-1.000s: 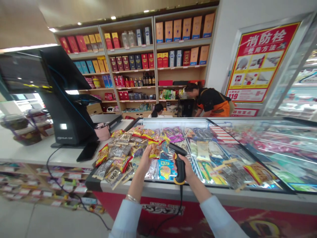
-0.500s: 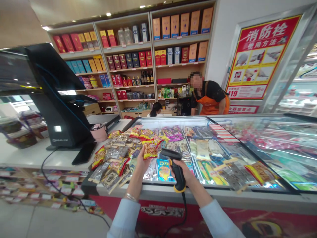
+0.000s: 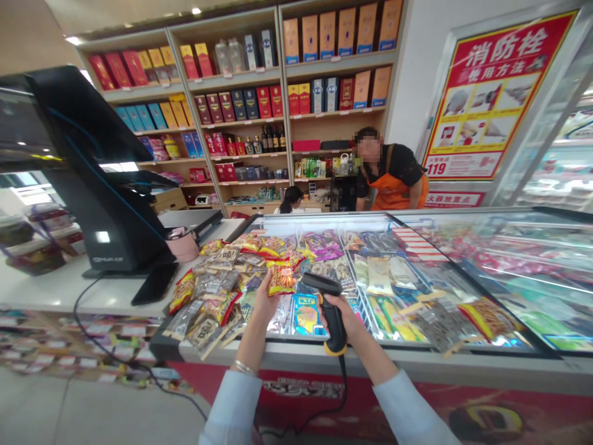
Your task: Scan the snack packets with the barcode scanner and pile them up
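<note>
My left hand point(image 3: 265, 301) holds up a small orange and yellow snack packet point(image 3: 280, 278) above the glass lid of a chest freezer point(image 3: 504, 361). My right hand point(image 3: 346, 316) grips the handle of a black barcode scanner point(image 3: 328, 304) with a yellow base, its head turned toward the packet from the right. The scanner's cable hangs down in front of the freezer. A heap of snack packets point(image 3: 217, 290) lies on the lid just left of my left hand.
A black till screen point(image 3: 88, 173) stands on the white counter at left, beside a pink cup point(image 3: 182, 244). A person in an orange apron point(image 3: 391, 179) stands behind the freezer. Shelves of boxed bottles point(image 3: 259, 102) fill the back wall. More packets point(image 3: 482, 318) lie right.
My hands with packet and scanner stay close together, the scanner now nearer the packet. The person behind the freezer has straightened up from a bent posture. My view tilted slightly.
</note>
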`<action>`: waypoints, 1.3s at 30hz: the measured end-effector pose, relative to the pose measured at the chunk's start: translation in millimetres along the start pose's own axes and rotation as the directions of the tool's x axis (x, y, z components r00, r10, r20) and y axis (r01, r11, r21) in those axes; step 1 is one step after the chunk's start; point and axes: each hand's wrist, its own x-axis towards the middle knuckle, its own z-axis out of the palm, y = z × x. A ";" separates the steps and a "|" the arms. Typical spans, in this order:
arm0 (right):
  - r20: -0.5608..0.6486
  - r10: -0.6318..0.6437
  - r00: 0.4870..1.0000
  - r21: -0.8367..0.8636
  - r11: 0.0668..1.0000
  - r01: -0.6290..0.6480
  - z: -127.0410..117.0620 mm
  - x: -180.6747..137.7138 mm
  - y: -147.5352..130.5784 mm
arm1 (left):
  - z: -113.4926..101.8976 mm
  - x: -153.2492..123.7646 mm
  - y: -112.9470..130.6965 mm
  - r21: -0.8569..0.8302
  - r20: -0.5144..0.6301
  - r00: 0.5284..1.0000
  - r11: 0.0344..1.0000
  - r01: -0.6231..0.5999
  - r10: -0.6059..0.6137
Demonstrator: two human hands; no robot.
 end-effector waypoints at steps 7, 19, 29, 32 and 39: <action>0.007 0.005 1.000 0.001 1.000 -0.005 -0.6 -0.7 0.0 | -0.7 -0.8 0.3 0.009 0.002 1.000 1.000 -0.009 0.009; -0.050 -0.039 0.998 0.022 0.999 0.041 -1.7 6.4 -0.1 | -4.4 3.4 -4.9 0.055 0.025 0.999 0.998 -0.031 0.030; -0.131 -0.139 0.982 0.121 0.981 0.154 -46.5 -40.1 -58.6 | 46.4 -34.5 -9.7 0.059 0.122 0.992 0.998 0.024 -0.031; -0.219 -0.239 0.946 0.097 0.960 0.264 -77.4 -69.6 -87.3 | 82.7 -50.4 -29.5 0.325 0.222 0.973 0.945 -0.018 -0.058; -0.417 -0.409 0.811 -0.043 0.901 0.432 -152.0 -136.8 -134.2 | 156.8 -73.7 -105.8 0.785 0.425 0.905 0.505 -0.357 -0.021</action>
